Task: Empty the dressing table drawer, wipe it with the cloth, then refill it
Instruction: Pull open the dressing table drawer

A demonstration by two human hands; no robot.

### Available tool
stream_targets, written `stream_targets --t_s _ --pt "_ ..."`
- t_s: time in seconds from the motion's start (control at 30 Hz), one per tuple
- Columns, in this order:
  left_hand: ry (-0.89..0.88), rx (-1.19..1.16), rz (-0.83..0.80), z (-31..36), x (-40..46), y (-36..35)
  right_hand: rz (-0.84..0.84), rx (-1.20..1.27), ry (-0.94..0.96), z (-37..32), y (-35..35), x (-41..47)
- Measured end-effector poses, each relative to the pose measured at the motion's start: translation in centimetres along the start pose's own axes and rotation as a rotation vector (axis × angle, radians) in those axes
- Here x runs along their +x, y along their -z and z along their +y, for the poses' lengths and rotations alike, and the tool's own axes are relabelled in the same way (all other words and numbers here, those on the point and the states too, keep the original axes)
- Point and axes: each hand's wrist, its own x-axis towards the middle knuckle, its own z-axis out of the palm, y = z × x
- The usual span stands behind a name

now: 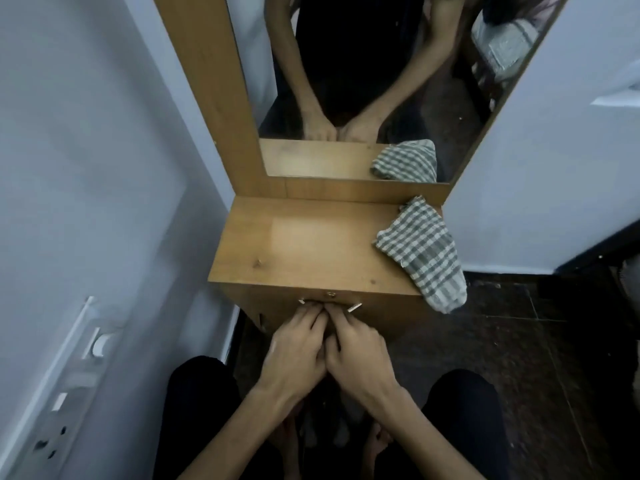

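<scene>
I see my left hand (pixel 294 355) and right hand (pixel 356 355) side by side, fingers curled over the slim metal bar handle (pixel 329 305) on the front of the brown wooden dressing table drawer (pixel 381 317), which sits flush and closed. Both hands grip the handle, knuckles touching. No writing is readable anywhere. The green-and-white checked cloth (pixel 424 254) lies on the right edge of the wooden tabletop (pixel 304 244), one corner hanging over the front. Behind stands a wood-framed mirror (pixel 346 81) reflecting the arms. A white wall socket strip (pixel 65 403) sits on the left wall.
</scene>
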Motion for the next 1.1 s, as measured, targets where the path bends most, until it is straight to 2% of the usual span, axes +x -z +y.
stream_targets --t_s 0.2,0.33,0.43,0.5,0.57,0.7,1.1 --pt "-0.04 0.098 -0.019 1.8 -4.8 0.9 0.036 -0.059 0.076 -1.0 0.0 -5.8" --pt "-0.088 0.015 0.154 3.1 -7.9 2.4 0.224 -0.076 0.146 -1.5 1.5 -9.3" --pt "-0.111 0.047 0.306 3.9 -8.7 4.1 0.414 -0.068 0.168 -1.9 2.8 -10.3" --pt "-0.132 0.085 0.356 4.3 -8.8 5.1 0.477 -0.058 0.19 -2.2 3.4 -10.7" --pt "-0.109 0.119 0.345 4.3 -8.9 5.6 0.452 -0.095 0.193 -2.3 3.8 -11.0" --pt "-0.018 0.169 0.227 4.6 -10.4 6.1 0.255 -0.116 0.16 -2.3 3.8 -12.3" --pt "0.019 0.184 0.136 5.8 -13.2 6.7 0.129 -0.144 0.136 -3.3 3.9 -15.8"
